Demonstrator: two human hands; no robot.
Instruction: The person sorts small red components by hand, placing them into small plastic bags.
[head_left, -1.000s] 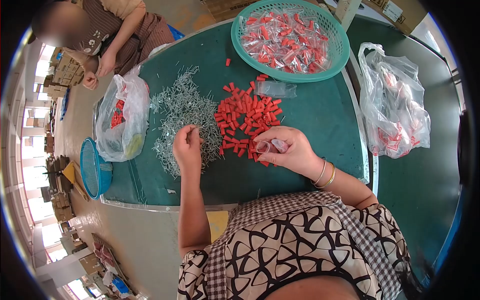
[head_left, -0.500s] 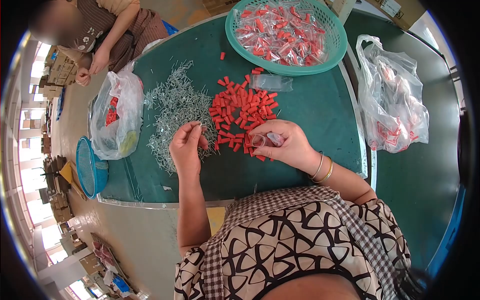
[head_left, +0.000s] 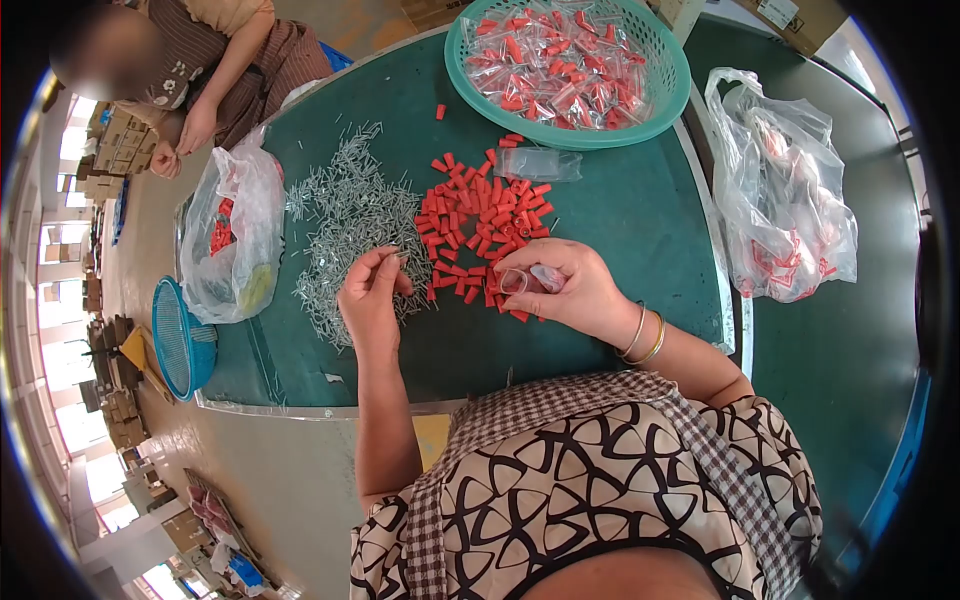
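Note:
My left hand (head_left: 374,290) is over the right edge of a pile of small silver metal pins (head_left: 350,215), thumb and forefinger pinched on one thin metal pin (head_left: 402,255). My right hand (head_left: 575,285) holds a small clear plastic bag (head_left: 515,282) with its mouth spread towards the left; more crumpled clear plastic shows inside the curled fingers. Red tapered plastic caps (head_left: 485,210) lie heaped between the hands and beyond them, some partly hidden by my right hand. Flat clear bags (head_left: 540,164) lie at the heap's far side.
A green basket (head_left: 560,137) at the back holds filled bags with red pieces. White plastic bags stand at the left (head_left: 235,230) and right (head_left: 780,190). A blue basket (head_left: 185,340) is at the left table edge. Another person (head_left: 215,80) sits across at the far left.
Both hands keep nearly the same place and grip. The whole view has shifted very slightly; the other person's hands have moved a little.

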